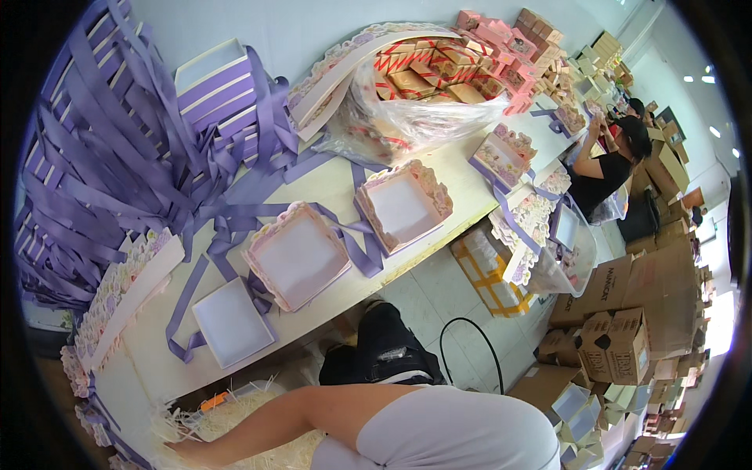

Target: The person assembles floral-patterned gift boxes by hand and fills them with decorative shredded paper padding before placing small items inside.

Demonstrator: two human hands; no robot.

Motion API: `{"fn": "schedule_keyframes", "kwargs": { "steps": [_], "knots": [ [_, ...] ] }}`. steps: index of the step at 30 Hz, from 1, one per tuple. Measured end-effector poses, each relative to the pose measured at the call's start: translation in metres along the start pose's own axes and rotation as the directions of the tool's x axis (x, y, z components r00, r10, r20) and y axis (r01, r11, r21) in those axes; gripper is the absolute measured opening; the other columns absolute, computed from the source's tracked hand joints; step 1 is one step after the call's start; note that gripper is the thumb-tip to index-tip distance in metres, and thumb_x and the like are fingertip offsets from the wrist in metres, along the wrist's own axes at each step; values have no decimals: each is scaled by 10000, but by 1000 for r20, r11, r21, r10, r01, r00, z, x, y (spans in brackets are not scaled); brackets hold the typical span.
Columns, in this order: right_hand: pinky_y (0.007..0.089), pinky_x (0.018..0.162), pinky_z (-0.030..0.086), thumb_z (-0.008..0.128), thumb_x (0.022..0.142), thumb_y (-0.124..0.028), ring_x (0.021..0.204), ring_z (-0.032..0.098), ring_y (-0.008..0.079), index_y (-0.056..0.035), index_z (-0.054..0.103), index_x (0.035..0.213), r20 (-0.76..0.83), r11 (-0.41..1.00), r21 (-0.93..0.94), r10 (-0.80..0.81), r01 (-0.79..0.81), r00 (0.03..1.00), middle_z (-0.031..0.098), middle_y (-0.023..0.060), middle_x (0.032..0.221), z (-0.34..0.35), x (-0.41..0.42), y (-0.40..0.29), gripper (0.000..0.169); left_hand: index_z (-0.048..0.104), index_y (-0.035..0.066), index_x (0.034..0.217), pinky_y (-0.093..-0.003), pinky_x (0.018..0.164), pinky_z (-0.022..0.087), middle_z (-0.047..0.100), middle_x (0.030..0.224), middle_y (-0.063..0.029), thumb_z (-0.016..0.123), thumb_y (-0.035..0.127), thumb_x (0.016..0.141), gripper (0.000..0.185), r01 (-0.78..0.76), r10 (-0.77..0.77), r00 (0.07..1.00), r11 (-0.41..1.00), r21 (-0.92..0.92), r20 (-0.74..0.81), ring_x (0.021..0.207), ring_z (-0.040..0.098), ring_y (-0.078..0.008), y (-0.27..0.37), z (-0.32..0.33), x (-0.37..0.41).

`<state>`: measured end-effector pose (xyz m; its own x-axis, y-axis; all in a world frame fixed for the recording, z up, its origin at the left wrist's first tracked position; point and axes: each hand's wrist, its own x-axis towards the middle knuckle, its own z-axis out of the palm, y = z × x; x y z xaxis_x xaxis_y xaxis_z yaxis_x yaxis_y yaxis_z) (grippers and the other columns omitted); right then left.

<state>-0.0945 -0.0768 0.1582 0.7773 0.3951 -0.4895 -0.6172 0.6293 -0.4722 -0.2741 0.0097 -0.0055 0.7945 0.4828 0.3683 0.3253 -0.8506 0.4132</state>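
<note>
My right hand (pixel 197 452) reaches down into pale shredded paper filler (pixel 276 449) at the lower left, and its fingers are partly lost in the strands. My left hand is out of view. On the white table (pixel 170 382) beside me lies a shallow white-lined box (pixel 232 323) with a purple ribbon. Two open boxes with scalloped floral edges, a nearer one (pixel 299 258) and a farther one (pixel 402 208), stand along the table. Purple satin ribbons (pixel 364 252) trail from them. An orange object (pixel 212 402) shows at the filler container's edge.
Stacked purple boxes with hanging ribbons (pixel 111 158) crowd the table's left end. Floral cardboard strips (pixel 138 288) lie nearby. A plastic bag (pixel 405 126) holds gold boxes. A person (pixel 605 164) sits farther along. Cartons (pixel 614 346) and a taped foam box (pixel 487 270) stand on the floor.
</note>
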Motion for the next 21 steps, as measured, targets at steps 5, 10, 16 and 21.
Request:
{"fn": "schedule_keyframes", "kwargs": {
  "steps": [5,10,16,21],
  "knots": [
    [389,887,406,498,826,-435,1028,518,242,-151,332,1321,-18,991,60,-123,124,992,513,83,1175,11,-4,-57,595,224,50,1309,-476,924,373,366,1232,-238,524,273,851,591,-98,99,995,944,-314,-14,1068,455,-362,121,-41,18],
    [386,910,383,517,807,-425,1095,460,242,-146,272,1352,21,965,138,-229,224,973,439,97,1251,-14,-57,-162,659,172,91,1356,-501,943,371,337,1292,-244,500,296,868,623,-153,211,977,779,-608,26,1104,457,-376,234,-78,6],
    [391,946,350,437,859,-478,1165,407,251,-134,215,1387,183,862,-93,-477,498,860,368,106,1338,-153,-183,-299,669,93,231,1407,-590,1010,250,154,1440,-173,418,454,889,651,-110,484,875,222,-969,12,1259,305,-383,406,-63,-37],
    [303,905,388,395,923,-372,1028,510,191,-59,420,1282,-36,801,-56,-599,597,800,561,150,1080,-321,-297,-386,477,424,28,1227,-435,927,378,468,1228,-159,459,320,881,455,61,274,954,227,-972,123,1118,472,-306,567,2,-94]
  ]
}}
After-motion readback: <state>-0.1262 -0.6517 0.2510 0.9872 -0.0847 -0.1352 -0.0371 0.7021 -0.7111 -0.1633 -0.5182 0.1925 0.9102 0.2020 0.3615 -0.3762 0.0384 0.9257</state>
